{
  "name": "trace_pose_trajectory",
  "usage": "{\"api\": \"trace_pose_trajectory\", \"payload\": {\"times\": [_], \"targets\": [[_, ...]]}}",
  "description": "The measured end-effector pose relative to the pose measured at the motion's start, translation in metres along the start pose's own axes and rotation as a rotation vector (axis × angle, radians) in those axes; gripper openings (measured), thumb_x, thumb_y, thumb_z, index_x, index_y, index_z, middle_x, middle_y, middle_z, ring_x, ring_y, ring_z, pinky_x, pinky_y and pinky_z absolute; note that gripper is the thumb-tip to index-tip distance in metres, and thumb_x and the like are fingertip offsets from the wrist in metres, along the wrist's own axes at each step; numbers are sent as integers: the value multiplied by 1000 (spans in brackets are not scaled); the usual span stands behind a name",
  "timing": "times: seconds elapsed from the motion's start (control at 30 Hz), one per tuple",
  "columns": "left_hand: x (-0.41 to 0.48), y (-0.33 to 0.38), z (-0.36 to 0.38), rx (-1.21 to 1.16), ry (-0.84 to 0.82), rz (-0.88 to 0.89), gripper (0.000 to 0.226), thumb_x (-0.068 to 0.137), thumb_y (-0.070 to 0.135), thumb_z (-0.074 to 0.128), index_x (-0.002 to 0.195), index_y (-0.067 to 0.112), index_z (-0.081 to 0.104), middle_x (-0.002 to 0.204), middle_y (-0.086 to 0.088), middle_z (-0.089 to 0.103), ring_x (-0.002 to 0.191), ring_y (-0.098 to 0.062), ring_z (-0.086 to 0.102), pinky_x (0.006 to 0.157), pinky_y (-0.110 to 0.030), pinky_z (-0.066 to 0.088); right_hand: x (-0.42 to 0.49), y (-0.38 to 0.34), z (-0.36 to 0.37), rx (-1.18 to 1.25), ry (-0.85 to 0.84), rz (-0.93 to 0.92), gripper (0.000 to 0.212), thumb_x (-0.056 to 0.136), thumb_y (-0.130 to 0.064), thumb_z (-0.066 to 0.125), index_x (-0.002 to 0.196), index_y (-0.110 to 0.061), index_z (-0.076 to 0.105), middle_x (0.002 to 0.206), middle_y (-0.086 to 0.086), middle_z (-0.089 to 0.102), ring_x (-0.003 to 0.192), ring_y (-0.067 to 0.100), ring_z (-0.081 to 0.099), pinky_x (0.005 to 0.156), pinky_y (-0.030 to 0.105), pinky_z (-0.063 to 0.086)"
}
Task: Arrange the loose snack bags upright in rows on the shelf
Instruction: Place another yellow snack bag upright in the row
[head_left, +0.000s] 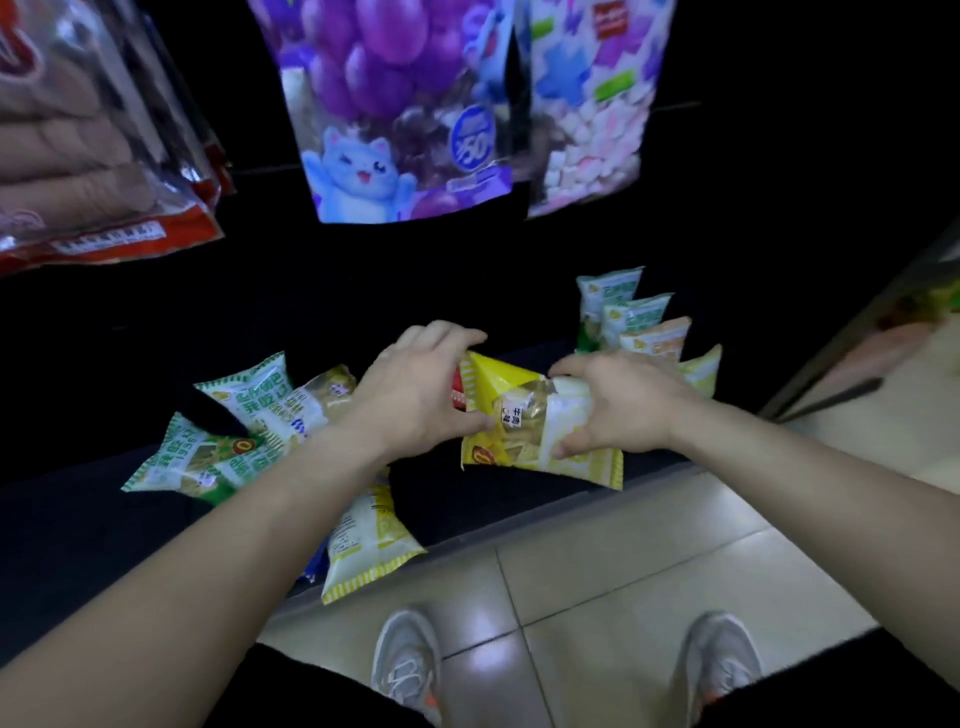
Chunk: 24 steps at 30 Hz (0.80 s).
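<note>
On my far left, green snack bags (223, 431) lie flat and overlapping on the dark shelf (519, 501), and a pale yellow bag (363, 540) overhangs its front edge. My left hand (415, 395) curls round the held yellow bag (535, 431) mid-shelf. My right hand (618, 405) pinches its other end. Right of that, a row of bags (639, 322) stands upright.

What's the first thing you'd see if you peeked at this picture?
Probably the big purple bag with a winking blue cat, hanging up top in the middle. Below it, the left hand and right hand both grip a yellow snack bag. At the left, green bags lie tumbled; at the right stands an upright row.
</note>
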<state>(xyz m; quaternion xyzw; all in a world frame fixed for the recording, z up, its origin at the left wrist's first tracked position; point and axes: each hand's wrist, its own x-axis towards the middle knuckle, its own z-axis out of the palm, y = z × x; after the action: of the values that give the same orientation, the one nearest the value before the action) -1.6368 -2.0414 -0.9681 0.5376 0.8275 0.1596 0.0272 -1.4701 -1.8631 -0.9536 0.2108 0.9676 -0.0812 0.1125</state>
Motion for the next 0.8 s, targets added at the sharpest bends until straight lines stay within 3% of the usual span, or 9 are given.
{"api": "trace_pose_trajectory", "payload": {"times": [0.1,0.23,0.37,0.43,0.5,0.6,0.7,0.8], "targets": [[1,48,-6,144,-46,119,103,62,72,72,148,30,35,144,7,48,133,-17,41,110,-37,33,-39,14,-4,5,24,7,97,50,-79,75,136,-43,47,123,-10,63,116,20,57,84,36,47],[-4,86,7,345,-170,158,105,59,82,65,147,32,36,136,8,55,127,-17,48,102,-36,32,-64,26,-6,27,58,-9,93,50,-78,76,132,-45,49,118,-12,64,113,18,58,83,35,47],[-2,92,15,219,-157,53,89,57,79,70,132,35,51,121,9,62,118,-17,54,96,-37,39,-75,36,-4,32,179,-14,106,55,-74,78,146,-41,34,141,-11,51,131,17,47,97,38,44],[-2,86,20,63,-148,-51,84,55,77,74,126,36,54,113,10,64,110,-17,59,92,-38,45,-75,45,-3,165,296,42,119,57,-69,81,154,-36,19,150,-8,39,138,19,40,102,41,42],[-3,79,27,-89,-129,-167,79,53,74,79,119,37,55,101,13,66,97,-15,63,83,-38,51,-72,62,-1,326,379,114,125,56,-70,81,155,-29,16,149,-4,37,134,21,44,103,44,45],[0,76,34,-271,-56,-270,69,55,66,84,111,38,54,90,16,66,87,-11,64,77,-37,54,-68,83,8,483,287,129,124,52,-77,76,153,-26,26,142,-3,51,127,19,52,102,44,46],[4,82,44,-419,3,-321,70,53,68,83,109,37,56,88,15,68,85,-8,65,80,-40,54,-62,93,18,575,222,89,97,55,-75,77,135,-25,52,126,-6,62,114,15,58,98,41,49],[8,86,56,-455,-33,-324,83,44,75,78,112,34,54,91,13,69,85,-9,66,80,-42,55,-54,102,19,686,272,109,74,60,-59,86,121,-23,62,109,-6,69,100,13,65,91,38,52]]}}
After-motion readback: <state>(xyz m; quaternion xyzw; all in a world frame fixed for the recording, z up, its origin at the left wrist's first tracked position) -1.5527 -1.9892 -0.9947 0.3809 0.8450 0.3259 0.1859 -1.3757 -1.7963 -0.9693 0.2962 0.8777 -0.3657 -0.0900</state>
